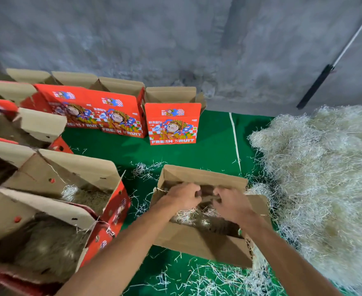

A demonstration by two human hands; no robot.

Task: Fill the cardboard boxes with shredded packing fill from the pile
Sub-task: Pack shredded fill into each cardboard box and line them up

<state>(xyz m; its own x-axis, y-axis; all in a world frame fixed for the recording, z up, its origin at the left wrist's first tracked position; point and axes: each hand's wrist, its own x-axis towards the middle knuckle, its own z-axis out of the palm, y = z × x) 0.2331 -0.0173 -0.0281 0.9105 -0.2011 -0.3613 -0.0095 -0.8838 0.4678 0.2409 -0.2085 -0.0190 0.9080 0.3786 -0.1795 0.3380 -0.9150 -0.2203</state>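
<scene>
An open cardboard box (203,174) stands on the green mat in front of me, with pale shredded fill (194,216) in its bottom. Both my hands reach down into it. My left hand (182,196) and my right hand (231,201) sit close together near the far wall of the box, fingers curled down into the fill. Their fingertips are hidden. The big pile of shredded fill (325,167) lies directly to the right of the box and touches its right side.
Two open boxes holding fill (86,167) (47,210) stand to my left. More red fruit boxes (120,116) line the back left, and one (172,124) stands alone behind. Loose strands litter the green mat (214,146). A pole (317,86) leans on the concrete wall.
</scene>
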